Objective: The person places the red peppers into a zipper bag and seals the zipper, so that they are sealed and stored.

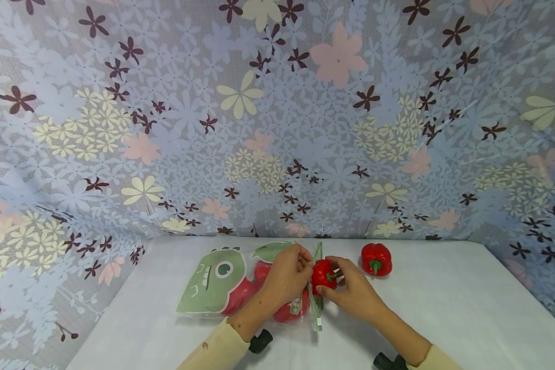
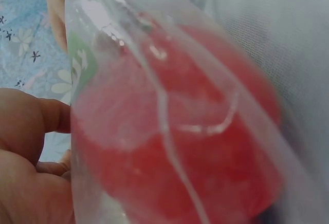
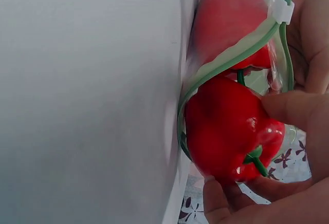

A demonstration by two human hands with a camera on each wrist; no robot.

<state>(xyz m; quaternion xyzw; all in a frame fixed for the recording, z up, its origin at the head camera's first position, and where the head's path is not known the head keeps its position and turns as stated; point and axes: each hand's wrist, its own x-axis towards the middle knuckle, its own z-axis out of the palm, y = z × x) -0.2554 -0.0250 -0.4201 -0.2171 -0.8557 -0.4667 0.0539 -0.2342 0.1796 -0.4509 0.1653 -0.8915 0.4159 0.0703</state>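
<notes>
A clear zip bag [image 1: 211, 281] printed with a green dinosaur face lies on the table, several red bell peppers inside it. My left hand [image 1: 284, 275] pinches the bag at its opening, fingers curled at the green zip edge [image 3: 226, 59]. A white slider [image 3: 282, 10] sits on that edge. With thumb and fingers, my right hand [image 1: 353, 290] grips a red bell pepper [image 3: 226, 126] by its sides at the bag's mouth, green stem facing out. In the left wrist view, clear plastic over red peppers [image 2: 180, 152] fills most of the picture beside the left hand [image 2: 33, 152].
Another red bell pepper [image 1: 376, 260] rests on the white table [image 1: 448, 293], behind and right of my right hand. Flowered cloth [image 1: 305, 128] hangs behind the table and along its sides. Dark wrist devices [image 1: 261, 341] show under both forearms.
</notes>
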